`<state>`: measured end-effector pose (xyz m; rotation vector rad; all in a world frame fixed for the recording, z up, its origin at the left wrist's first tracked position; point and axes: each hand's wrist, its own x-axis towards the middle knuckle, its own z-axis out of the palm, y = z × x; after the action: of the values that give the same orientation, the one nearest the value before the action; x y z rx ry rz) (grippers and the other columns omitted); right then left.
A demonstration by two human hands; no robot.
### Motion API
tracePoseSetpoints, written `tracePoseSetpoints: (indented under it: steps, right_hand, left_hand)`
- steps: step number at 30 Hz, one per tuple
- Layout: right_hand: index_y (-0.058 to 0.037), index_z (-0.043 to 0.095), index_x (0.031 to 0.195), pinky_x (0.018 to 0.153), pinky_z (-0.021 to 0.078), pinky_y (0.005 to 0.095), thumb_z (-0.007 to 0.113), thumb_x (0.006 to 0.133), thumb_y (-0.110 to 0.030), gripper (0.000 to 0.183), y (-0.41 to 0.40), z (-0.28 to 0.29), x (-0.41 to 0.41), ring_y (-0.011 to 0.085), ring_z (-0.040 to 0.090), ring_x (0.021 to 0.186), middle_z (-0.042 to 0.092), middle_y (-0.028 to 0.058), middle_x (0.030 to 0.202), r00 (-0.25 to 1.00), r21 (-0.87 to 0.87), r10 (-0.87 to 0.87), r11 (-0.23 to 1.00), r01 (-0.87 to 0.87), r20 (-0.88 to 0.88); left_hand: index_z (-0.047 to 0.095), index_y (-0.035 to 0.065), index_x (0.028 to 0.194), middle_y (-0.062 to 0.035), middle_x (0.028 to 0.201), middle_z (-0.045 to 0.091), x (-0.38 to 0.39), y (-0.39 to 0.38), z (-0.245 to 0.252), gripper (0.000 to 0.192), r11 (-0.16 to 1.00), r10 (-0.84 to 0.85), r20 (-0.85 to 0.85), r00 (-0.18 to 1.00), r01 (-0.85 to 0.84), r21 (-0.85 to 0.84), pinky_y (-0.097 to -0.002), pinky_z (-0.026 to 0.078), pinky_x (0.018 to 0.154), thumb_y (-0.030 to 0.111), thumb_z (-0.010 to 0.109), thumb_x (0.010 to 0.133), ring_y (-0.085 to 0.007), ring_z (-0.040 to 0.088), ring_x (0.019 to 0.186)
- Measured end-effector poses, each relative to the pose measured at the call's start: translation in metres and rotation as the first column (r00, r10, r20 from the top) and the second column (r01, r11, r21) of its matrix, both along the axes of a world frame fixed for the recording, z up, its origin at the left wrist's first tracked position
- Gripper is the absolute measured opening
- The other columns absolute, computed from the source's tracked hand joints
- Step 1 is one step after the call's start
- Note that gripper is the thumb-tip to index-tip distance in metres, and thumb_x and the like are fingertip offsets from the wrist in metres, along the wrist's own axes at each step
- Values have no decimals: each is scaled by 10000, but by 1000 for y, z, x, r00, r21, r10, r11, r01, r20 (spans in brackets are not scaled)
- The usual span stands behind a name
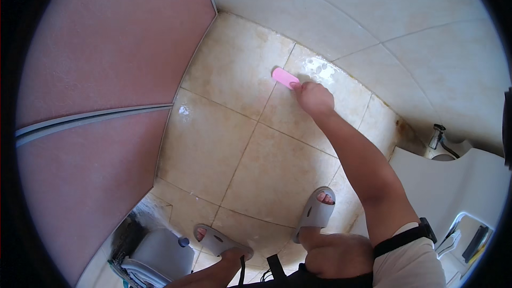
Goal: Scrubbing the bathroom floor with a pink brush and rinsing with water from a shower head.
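My right hand (315, 97) is closed around one end of a pink scrubbing brush (285, 77), holding it low over the beige floor tiles (224, 140). The brush's underside is hidden, so its bristles do not show. Just beyond my fingers, a patch of white suds (320, 68) lies on the tiles near the wall's foot. A smaller dab of foam (184, 110) sits to the left by the pink panels. My left hand is out of view.
Pink panels (116, 44) close off the left side. A pale tiled wall (420, 68) rises at the right, with a metal valve (437, 136) beside a white fixture (444, 180). A grey bin (164, 252) stands at lower left. My feet wear grey slippers (318, 212).
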<state>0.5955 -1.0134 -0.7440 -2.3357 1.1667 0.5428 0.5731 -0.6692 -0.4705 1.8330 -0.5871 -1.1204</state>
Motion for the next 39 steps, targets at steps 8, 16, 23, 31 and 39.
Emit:
tracePoseSetpoints:
  steps: [8,16,23,31,39]
  right_hand:
    - [-63,623,795,657,476,419,395,847,-400,411,52,-45,-28,313,607,747,621,159,788,936,88,352,933,-348,-25]
    - [-67,616,803,634,477,422,358,867,-413,436,80,-46,-25,313,606,720,622,140,781,927,138,367,925,-354,-83]
    - [-72,614,829,655,473,424,348,862,-469,478,19,-32,2,315,605,761,618,155,790,999,-17,15,1000,-15,-33]
    - [-73,624,809,643,476,429,360,851,-471,480,22,-21,0,307,609,740,621,148,798,998,-55,54,997,-55,-24]
    - [-58,613,852,670,470,430,320,873,-415,463,61,-52,-28,301,606,767,621,143,803,905,-8,419,907,-421,-67]
  left_hand:
    - [547,-4,923,-142,870,584,7,-1,-3,207,1000,13,-35,999,-13,-17,-291,461,624,-17,605,725,-246,575,744]
    - [545,3,932,-141,865,580,10,4,-5,212,999,30,-61,998,-32,-19,-273,456,610,-32,590,728,-237,573,738]
    - [545,-3,928,-144,857,585,4,14,-2,206,999,30,-74,997,-31,-14,-275,456,600,-31,588,728,-234,574,715]
    - [548,0,911,-142,844,586,5,11,5,193,999,25,-39,999,-27,-44,-275,457,593,-26,590,725,-238,574,705]
    - [547,-5,909,-141,834,584,5,5,4,191,999,41,3,999,-41,-35,-286,458,611,-19,593,724,-245,574,719]
